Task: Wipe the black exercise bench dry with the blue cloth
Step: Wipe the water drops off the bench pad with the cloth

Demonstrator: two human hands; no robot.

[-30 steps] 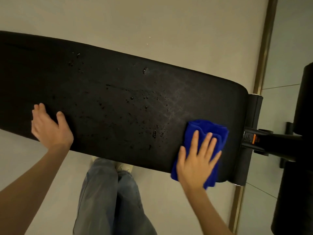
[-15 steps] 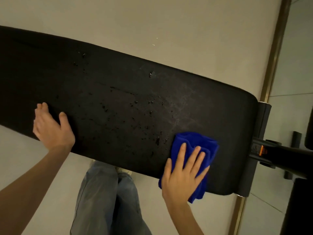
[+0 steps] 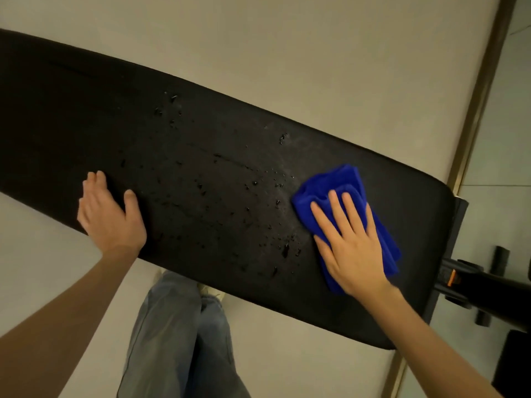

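The black exercise bench (image 3: 86, 116) runs across the view from the upper left to the lower right. Water drops dot its middle. A folded blue cloth (image 3: 333, 182) lies on the pad near its right end. My right hand (image 3: 350, 245) presses flat on the cloth with straight fingers. My left hand (image 3: 110, 216) rests flat on the pad's near edge at the left, fingers straight, holding nothing.
The bench's black frame with an orange mark (image 3: 471, 285) sticks out at the right end. A gold floor strip (image 3: 471, 116) runs along the right. My legs in jeans (image 3: 178, 340) stand below the bench on the pale floor.
My right hand has slid the cloth away from the near edge, further up onto the pad. My left hand stays in place on the bench.
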